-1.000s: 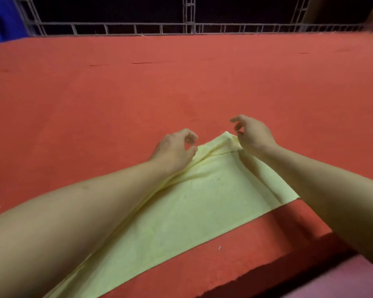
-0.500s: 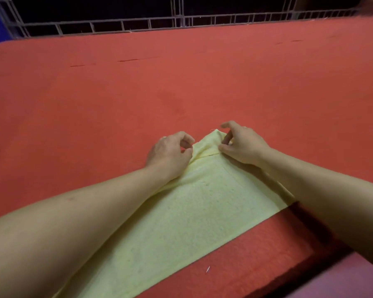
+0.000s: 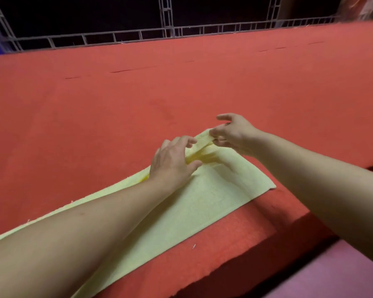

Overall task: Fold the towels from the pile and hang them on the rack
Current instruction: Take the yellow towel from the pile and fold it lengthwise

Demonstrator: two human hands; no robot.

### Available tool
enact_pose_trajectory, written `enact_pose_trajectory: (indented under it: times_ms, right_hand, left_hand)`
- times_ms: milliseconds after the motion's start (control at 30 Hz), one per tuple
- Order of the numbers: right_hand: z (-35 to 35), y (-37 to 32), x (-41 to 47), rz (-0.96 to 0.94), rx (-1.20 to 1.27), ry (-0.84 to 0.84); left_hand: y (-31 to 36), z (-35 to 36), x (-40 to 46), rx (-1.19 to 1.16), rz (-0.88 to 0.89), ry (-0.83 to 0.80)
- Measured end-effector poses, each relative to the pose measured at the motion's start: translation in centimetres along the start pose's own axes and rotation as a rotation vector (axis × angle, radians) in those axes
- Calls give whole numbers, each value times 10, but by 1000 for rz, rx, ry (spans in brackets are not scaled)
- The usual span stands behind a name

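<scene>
Towel: pale yellow, laid as a long strip across the red table, running slantwise toward the near edge; far end bunched and lifted a little.
Left hand: resting on the towel just short of its far end, fingers spread and lightly bent, thumb on the cloth; pressing rather than gripping, as far as can be told.
Right hand: at the towel's far corner, thumb and bent fingers pinching the raised edge; index finger stretched out free above it.
Railing: metal bars beyond the table's far edge, well apart from the towel; whether this is the rack, cannot tell.
Pile: not in view.
Step in hand: probably squaring up or taking hold of the far end before a fold.
Risk: thin pinch slipping off the corner, dropping the edge crooked.
Risk: pulling while the left palm presses, dragging wrinkles into the strip.
Risk: near side of the towel close to the table edge; sliding off under a hard tug.
</scene>
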State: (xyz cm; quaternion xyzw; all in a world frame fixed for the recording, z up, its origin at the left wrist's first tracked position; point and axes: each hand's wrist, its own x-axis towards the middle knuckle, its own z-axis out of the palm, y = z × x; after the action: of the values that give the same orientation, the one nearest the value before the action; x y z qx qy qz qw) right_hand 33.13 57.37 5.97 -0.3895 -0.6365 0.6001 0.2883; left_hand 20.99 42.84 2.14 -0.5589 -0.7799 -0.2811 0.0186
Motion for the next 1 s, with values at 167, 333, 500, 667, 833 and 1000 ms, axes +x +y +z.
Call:
enact_pose_trajectory:
  times_ms: [167,333,500,667,833,1000]
  right_hand:
    - [-28,-11,-31,63,69,30]
    - [-63,10,-55,104,-160,86]
    - [-82,39,-78,66,-536,71]
    - [-94,47,-82,24,-730,126]
    - [-102,58,-80,76,-838,106]
    - [-102,56,-75,128,-877,76]
  left_hand:
    - [16,4,-15,6,33,-63]
    - [37,-2,-33,-217,68,-128]
    - [62,8,-55,-276,99,-264]
    - [72,26,-59,-287,82,-313]
    - [73,29,-59,-221,85,-339]
    - [72,30,-24,-190,109,-163]
